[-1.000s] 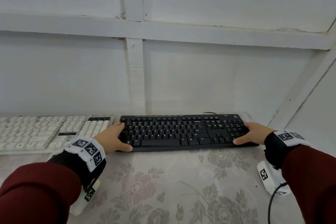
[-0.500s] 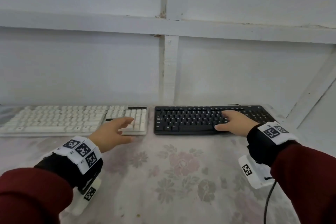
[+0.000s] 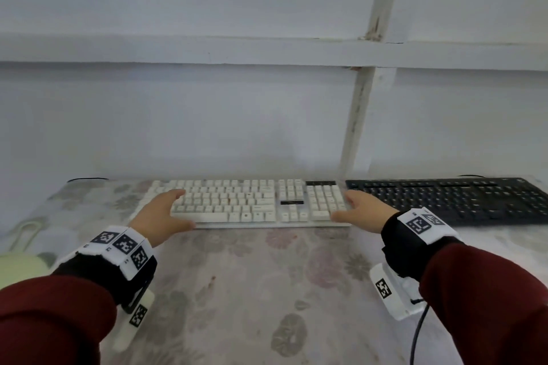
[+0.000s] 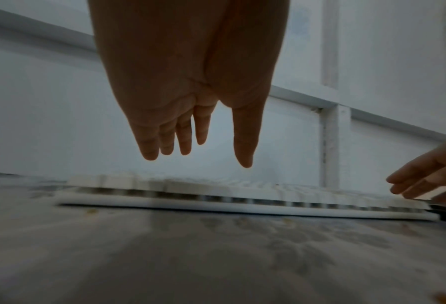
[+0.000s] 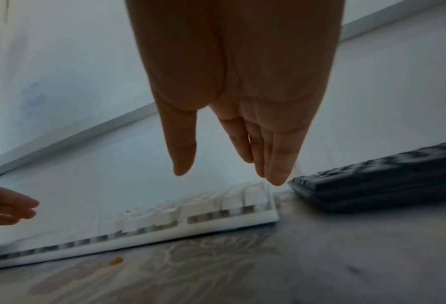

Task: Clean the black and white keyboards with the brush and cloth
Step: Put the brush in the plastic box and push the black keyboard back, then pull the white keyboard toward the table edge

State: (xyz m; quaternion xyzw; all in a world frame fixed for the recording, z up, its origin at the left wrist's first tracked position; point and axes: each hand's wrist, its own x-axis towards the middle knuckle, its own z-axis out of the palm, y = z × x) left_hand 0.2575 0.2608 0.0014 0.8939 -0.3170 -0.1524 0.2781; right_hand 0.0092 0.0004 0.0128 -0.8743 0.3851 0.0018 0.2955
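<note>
The white keyboard (image 3: 246, 204) lies along the back of the table, and the black keyboard (image 3: 459, 201) sits just right of it. My left hand (image 3: 166, 215) reaches over the white keyboard's left end, thumb near its front edge. My right hand (image 3: 357, 207) is at its right end, beside the number pad. In the left wrist view my fingers (image 4: 164, 144) are straight above the white keyboard (image 4: 216, 197) and hold nothing. The right wrist view shows straight fingers (image 5: 273, 170) over the gap between the white keyboard (image 5: 190, 216) and the black keyboard (image 5: 385, 176). No brush is in view.
A floral tablecloth (image 3: 267, 290) covers the table. A pale green soft thing (image 3: 17, 270) shows at the left edge. The white wall stands close behind both keyboards. A small orange speck (image 5: 116, 261) lies on the cloth before the white keyboard.
Both hands have left the ends of the black keyboard and moved left to the ends of the white keyboard. The head view has turned left with them.
</note>
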